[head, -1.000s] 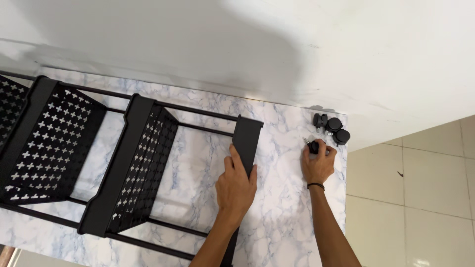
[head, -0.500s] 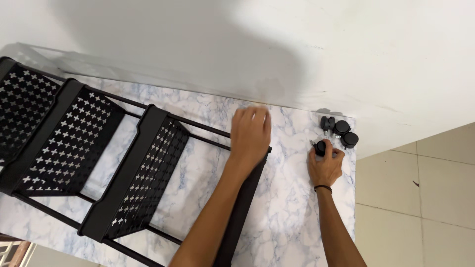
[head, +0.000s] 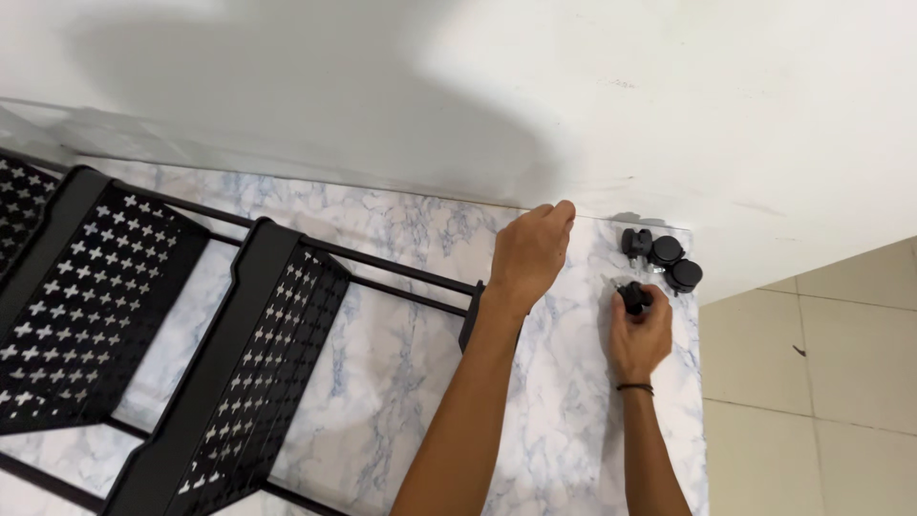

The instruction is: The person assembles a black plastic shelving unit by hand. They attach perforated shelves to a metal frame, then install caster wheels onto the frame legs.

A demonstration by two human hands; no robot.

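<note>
A black metal rack (head: 239, 354) with perforated shelves lies on its side across the marble-patterned table (head: 401, 354). My left hand (head: 530, 250) reaches over the rack's right end toward the wall, fingers curled, holding nothing that I can see. My right hand (head: 638, 334) is closed around a small black caster wheel (head: 633, 296) resting on the table. Several more black caster wheels (head: 662, 256) lie together just beyond it, close to the table's far right corner.
A white wall (head: 478, 96) runs along the table's far edge. The table's right edge (head: 700, 401) drops to a beige tiled floor (head: 812, 382). The rack's shelves fill the left half of the table.
My left hand has slid off the rack's end panel and forward toward the wall. My right hand stays on the caster wheel. The view has shifted, so the rack sits further left.
</note>
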